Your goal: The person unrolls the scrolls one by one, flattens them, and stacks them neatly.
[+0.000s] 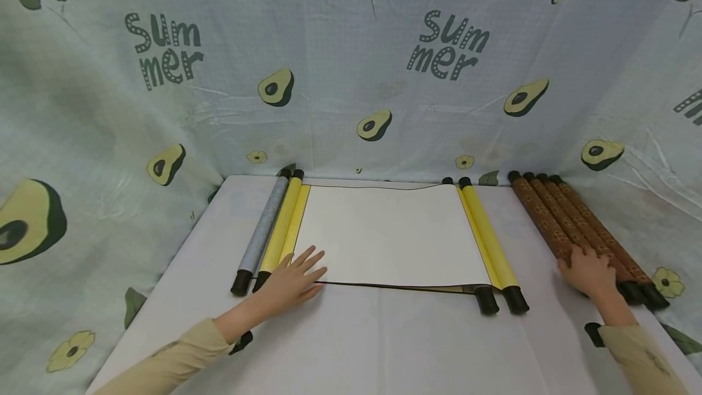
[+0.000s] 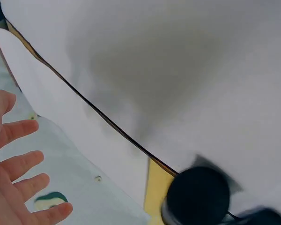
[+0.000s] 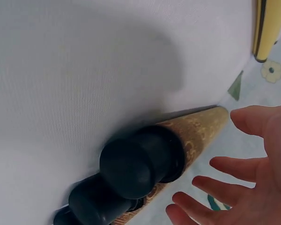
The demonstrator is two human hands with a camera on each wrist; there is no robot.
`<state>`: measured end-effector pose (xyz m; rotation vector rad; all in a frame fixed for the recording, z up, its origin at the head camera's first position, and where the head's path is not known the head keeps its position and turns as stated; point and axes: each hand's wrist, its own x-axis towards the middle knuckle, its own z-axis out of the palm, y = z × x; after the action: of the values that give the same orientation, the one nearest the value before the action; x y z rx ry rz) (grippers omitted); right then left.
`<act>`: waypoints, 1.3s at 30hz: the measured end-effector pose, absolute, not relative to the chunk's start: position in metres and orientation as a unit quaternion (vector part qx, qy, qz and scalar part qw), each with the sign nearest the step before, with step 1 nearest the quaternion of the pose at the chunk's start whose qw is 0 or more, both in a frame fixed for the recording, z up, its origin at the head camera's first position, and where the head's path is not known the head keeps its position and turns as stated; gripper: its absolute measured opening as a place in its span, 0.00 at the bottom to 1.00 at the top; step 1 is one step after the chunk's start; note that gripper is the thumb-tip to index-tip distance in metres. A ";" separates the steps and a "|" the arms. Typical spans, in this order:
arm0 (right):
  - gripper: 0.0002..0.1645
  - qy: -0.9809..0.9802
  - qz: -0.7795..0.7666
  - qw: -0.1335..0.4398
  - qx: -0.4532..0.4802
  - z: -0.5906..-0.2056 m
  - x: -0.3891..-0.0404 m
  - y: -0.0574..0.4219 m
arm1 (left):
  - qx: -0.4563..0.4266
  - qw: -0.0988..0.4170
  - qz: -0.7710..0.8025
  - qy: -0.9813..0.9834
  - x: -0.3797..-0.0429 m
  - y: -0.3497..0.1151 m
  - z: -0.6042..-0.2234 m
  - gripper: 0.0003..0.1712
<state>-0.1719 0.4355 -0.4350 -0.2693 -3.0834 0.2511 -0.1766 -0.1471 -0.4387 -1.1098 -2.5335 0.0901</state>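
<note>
A scroll with a white sheet and yellow borders lies unrolled on the table, a yellow roll along its right side and another yellow roll on its left. My left hand, fingers spread, hovers over the sheet's near left corner. In the left wrist view a black knob shows at that corner. Several brown patterned scrolls lie side by side at the right. Over their near part is my right hand; its fingers are loosely bent with nothing between them in the right wrist view.
A grey roll with black ends lies against the left yellow roll. Black knobs stick out at the sheet's near right corner. Beside my right wrist another black end shows. Avocado-printed cloth hangs behind and around the white table.
</note>
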 end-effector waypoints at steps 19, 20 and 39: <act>0.57 -0.981 0.076 -0.030 -0.175 -0.453 -0.183 0.462 | -0.539 0.145 0.009 -0.830 -0.169 -0.104 -0.442 0.16; 0.57 -0.982 0.072 -0.029 -0.173 -0.453 -0.183 0.462 | -0.543 0.145 0.010 -0.827 -0.169 -0.103 -0.442 0.16; 0.54 -0.964 0.107 -0.091 -0.227 -0.450 -0.199 0.456 | -0.533 0.098 0.044 -0.839 -0.161 -0.105 -0.438 0.16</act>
<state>-0.1986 0.4561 -0.4503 -0.7593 -3.2164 0.3578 -0.1609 -0.1045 -0.4377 -1.5784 -2.4839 0.1298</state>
